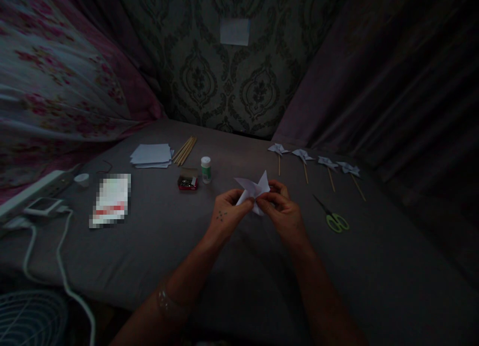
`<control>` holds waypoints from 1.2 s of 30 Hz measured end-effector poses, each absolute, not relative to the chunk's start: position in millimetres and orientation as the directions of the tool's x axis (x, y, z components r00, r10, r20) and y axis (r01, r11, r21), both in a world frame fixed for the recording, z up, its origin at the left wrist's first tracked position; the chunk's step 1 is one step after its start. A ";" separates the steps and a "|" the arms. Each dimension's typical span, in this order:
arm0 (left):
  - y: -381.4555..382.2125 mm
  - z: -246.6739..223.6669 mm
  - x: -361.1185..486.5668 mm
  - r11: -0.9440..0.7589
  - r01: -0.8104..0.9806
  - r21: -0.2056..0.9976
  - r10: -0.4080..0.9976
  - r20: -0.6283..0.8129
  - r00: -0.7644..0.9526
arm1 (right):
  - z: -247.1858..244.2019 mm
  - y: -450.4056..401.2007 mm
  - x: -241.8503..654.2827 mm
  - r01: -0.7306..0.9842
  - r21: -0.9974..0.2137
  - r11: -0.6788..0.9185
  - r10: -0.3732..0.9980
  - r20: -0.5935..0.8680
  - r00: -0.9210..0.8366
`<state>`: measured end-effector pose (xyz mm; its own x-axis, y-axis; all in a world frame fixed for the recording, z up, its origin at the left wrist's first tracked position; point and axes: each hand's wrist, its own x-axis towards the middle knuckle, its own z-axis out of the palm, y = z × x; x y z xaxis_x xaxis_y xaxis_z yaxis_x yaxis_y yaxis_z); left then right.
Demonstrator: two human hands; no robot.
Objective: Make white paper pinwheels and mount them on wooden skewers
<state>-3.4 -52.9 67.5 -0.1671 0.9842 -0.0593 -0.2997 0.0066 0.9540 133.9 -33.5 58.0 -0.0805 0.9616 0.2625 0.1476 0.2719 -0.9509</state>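
A white paper pinwheel (253,187) with pointed blades is held up over the middle of the grey cloth. My left hand (229,211) grips its lower left side, the thumb near the centre. On the right side, my right hand (282,208) pinches the paper close to the centre, its thumb and fingertips near my left thumb. A small red box (187,180) of metal pieces lies open to the left of my hands, beside a white-capped bottle (206,170) with a green label. Whether a pin is between my fingertips cannot be made out.
Several pinwheels on sticks (302,156) lie at the back right, with green-handled scissors (336,221) nearer. At the back left are stacked white paper (151,155) and wooden sticks (184,150). A power strip (37,192) with white cables, a small white cup (82,180) and a blurred packet (111,200) lie left.
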 end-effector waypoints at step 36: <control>-51.2 67.6 -2.4 -0.108 -0.064 0.992 0.970 0.091 -0.225 | 49.5 -26.1 129.3 0.167 -0.946 0.278 0.959 0.283 0.005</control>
